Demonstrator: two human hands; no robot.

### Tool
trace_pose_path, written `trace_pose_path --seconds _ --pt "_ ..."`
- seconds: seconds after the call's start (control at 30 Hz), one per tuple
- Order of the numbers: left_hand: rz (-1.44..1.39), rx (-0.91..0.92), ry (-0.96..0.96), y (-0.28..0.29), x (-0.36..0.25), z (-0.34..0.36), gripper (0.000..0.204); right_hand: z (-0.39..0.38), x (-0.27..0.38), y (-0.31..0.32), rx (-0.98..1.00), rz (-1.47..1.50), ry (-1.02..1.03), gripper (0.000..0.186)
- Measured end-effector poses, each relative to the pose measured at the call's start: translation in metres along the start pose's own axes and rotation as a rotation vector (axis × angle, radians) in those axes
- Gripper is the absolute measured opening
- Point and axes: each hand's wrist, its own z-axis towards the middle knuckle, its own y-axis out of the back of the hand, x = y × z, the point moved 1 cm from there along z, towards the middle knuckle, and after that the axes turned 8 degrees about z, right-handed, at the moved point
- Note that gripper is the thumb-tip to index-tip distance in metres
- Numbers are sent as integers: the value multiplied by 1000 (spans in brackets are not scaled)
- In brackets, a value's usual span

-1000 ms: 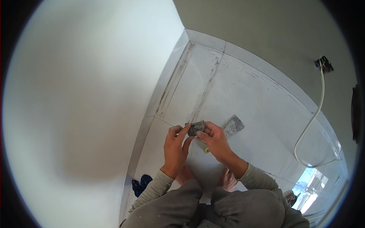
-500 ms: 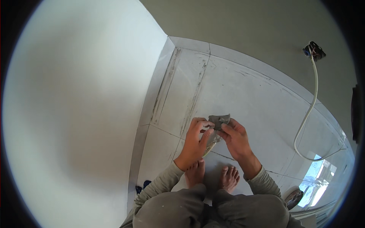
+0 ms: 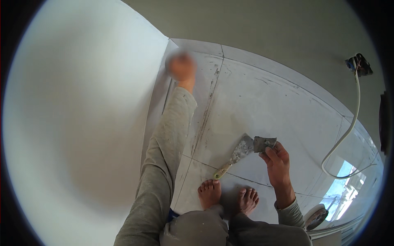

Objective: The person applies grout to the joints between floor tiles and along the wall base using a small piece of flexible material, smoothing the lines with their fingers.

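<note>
My left hand (image 3: 182, 69) is stretched far forward to the corner where the white wall meets the back wall, close to the left skirting tile. Motion smears its fingers, so their hold is unclear. In my right hand (image 3: 280, 166), a small dark grey, slightly curved flat piece (image 3: 262, 145) is pinched between thumb and fingers. Its material cannot be made out. Just left of that piece, a putty knife (image 3: 242, 148) lies on the tiled floor, its blade crusted with pale filler and its light handle (image 3: 222, 171) pointing toward my feet.
A white wall (image 3: 90, 115) rises on the left. Grey skirting tiles (image 3: 271, 62) edge the tiled floor (image 3: 262, 106), which has dark smears along its joints. From an open wall box (image 3: 359, 65) hangs a white cable (image 3: 344, 141). A round dark object (image 3: 317, 217) stands at lower right.
My left hand has let go of the grey piece and swung forward to the corner. My right hand has moved right with the piece, uncovering the putty knife.
</note>
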Motion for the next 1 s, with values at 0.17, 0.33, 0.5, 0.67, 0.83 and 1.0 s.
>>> trace_pose_path --seconds 0.17,0.33,0.5,0.67,0.83,1.0 --pt "79 -107 -56 -7 9 22 22 1 3 1 -7 -42 3 23" --pt "457 -123 -321 -7 28 48 42 0 8 -3 4 -66 34 23" --pt "224 109 -132 -23 28 22 61 0 7 -2 13 -83 31 24" --pt "107 272 0 -39 -3 -29 76 -3 9 3 3 -81 30 24" --pt "19 331 76 -53 -13 -59 85 -4 10 7 -13 -82 29 24" --pt "66 398 57 -63 -20 -86 86 -4 13 11 -29 -90 35 24"
